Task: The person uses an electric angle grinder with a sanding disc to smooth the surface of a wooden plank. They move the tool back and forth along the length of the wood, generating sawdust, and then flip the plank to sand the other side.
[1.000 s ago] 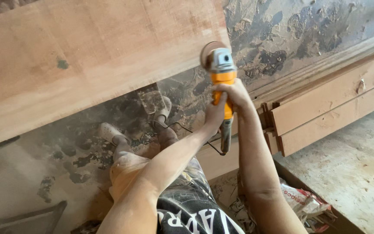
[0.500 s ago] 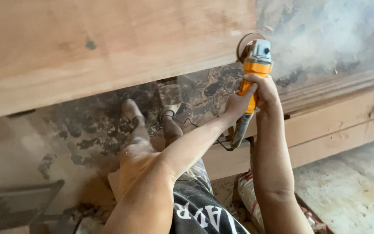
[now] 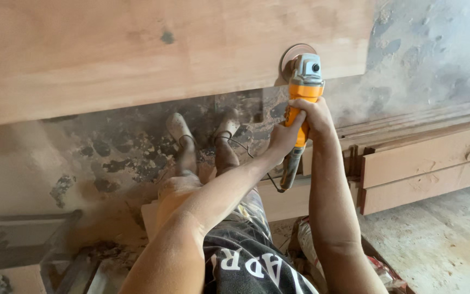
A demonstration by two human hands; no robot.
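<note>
Both hands, left (image 3: 282, 140) and right (image 3: 311, 115), closed tight around orange angle grinder (image 3: 300, 98), disc against wooden board (image 3: 137, 49).

Orange angle grinder (image 3: 300, 103) against wooden board (image 3: 137, 49)

Person, head view: bare forearms, dust-coated; left hand (image 3: 282, 142) and right hand (image 3: 312, 115) ungloved. Dark shorts (image 3: 246, 256) with pale lettering, dusty. Pale, dust-caked shoes (image 3: 179, 128) on both feet.
</note>
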